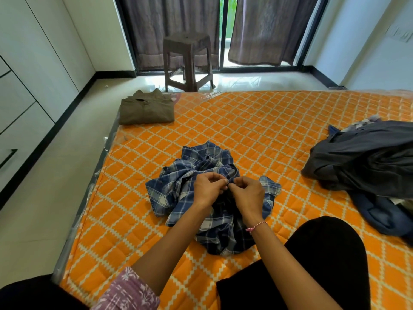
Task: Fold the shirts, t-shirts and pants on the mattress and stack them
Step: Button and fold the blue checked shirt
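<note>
A crumpled blue plaid shirt (178, 186) lies bunched in the middle of the orange quilted mattress (268, 121). My left hand (207, 189) and my right hand (248, 193) meet above it, both pinching the shirt's front edge at a button. A folded olive-brown shirt (146, 108) lies flat at the mattress's far left corner. A heap of dark unfolded clothes (366, 157) sits at the right edge, with a blue garment (384, 215) under its near side.
A brown plastic stool (187, 59) stands on the floor beyond the mattress, before curtained glass doors. White cupboards (33, 74) line the left wall. My knee in black trousers (324, 253) rests on the mattress at the lower right.
</note>
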Tool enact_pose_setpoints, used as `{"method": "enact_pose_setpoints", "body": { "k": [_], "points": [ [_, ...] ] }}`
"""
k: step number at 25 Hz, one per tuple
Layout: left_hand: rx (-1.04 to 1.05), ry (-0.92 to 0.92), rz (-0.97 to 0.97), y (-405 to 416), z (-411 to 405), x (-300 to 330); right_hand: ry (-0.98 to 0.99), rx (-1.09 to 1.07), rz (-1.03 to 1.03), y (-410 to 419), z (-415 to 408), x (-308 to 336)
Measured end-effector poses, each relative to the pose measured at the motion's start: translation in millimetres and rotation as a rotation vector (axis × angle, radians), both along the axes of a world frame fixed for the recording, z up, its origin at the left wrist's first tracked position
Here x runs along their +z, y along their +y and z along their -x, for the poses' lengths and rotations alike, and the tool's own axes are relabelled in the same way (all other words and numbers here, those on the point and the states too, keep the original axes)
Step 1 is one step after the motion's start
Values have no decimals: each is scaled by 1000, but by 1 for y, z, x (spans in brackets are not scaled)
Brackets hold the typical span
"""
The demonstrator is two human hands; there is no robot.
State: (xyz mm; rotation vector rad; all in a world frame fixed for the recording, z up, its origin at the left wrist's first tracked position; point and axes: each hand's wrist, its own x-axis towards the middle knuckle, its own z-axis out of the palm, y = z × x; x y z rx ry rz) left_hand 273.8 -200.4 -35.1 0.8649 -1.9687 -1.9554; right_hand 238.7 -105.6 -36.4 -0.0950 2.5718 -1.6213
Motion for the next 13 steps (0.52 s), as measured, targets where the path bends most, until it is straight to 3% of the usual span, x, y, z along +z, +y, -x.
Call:
{"method": "enact_pose_setpoints", "body": {
  "k": [5, 9, 13],
  "points": [
    [-31, 7, 81, -1, -1, -4, -100, 10, 96, 1, -2, -1],
    [-46, 28, 59, -8, 0, -2, -450, 55, 357, 8, 12, 0],
    [-66, 9, 4, -15, 8, 5, -285, 211, 223, 8, 30, 4]
  ]
}}
